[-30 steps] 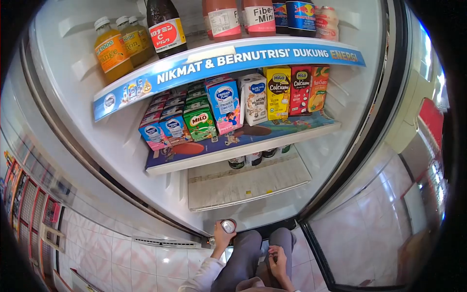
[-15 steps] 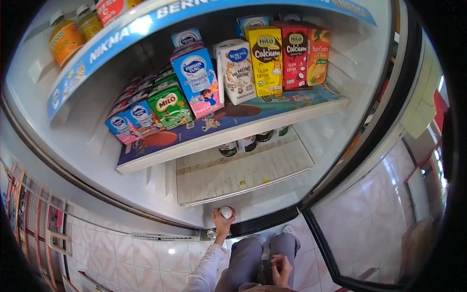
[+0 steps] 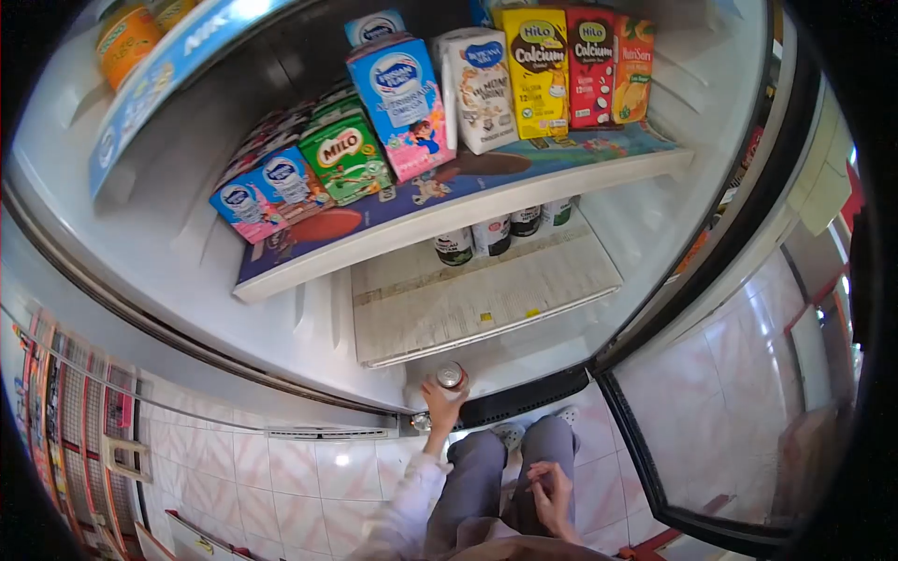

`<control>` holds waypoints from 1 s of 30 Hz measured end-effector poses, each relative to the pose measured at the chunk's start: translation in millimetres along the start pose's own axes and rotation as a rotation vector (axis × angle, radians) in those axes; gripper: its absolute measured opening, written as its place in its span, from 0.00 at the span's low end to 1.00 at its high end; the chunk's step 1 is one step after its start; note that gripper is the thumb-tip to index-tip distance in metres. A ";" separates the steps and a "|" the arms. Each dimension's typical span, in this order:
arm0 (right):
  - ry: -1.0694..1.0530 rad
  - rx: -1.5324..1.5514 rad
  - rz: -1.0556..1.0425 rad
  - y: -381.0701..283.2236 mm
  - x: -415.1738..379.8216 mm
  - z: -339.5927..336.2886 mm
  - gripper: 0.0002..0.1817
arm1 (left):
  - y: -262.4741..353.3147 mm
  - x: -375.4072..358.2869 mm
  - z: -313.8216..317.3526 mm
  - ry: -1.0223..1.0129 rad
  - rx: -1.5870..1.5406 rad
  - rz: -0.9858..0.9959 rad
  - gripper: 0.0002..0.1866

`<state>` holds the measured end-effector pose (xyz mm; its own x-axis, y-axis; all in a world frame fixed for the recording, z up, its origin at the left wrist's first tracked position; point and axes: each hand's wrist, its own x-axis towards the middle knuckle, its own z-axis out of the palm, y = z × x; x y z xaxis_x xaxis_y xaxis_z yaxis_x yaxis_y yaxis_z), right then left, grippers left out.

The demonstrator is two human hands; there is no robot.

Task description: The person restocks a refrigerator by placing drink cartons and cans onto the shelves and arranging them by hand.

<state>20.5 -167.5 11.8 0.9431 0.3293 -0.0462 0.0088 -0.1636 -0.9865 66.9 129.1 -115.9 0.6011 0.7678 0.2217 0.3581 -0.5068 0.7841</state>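
My left hand point(image 3: 441, 405), at the end of a pale sleeve, reaches to the fridge floor near its front edge. Its fingers curl around a drink can point(image 3: 450, 375) whose silver lid faces up; the can's printed side is mostly hidden. Over my right thigh, my right hand point(image 3: 552, 491) has its fingers loosely bent and apart, with nothing visible in them. Above the can is the white lower shelf point(image 3: 412, 337). Several drink cans point(image 3: 454, 246) stand in a row toward its back, partly covered by the shelf above.
The upper shelf point(image 3: 599, 175) holds a green Milo pack point(image 3: 343, 159), a blue milk carton point(image 3: 402, 107), an almond drink carton point(image 3: 478, 92) and several other cartons. The fridge door point(image 3: 711, 374) stands open at right. Tiled floor point(image 3: 281, 477) lies below.
The view has tilted down, so the shelves sit higher. My left hand and the can appear slightly farther into the fridge. My right hand's fingers have loosened and spread.
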 end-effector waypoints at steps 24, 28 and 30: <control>0.271 -0.968 -0.941 -209.6 348.9 153.2 0.41 | 83.3 -106.5 -125.4 -0.399 0.578 -0.278 0.56; 0.209 -0.979 -0.957 -207.7 337.4 146.4 0.43 | 86.6 -109.7 -117.6 -0.401 0.575 -0.256 0.57; 0.212 -0.889 -0.997 -204.6 325.9 140.4 0.43 | 90.0 -109.6 -116.7 -0.426 0.559 -0.256 0.58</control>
<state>279.4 103.9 176.5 0.4412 0.5246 0.7281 0.8479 -0.5093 -0.1469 -50.1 45.1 -2.0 0.6340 0.7279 -0.2611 0.7656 -0.5434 0.3444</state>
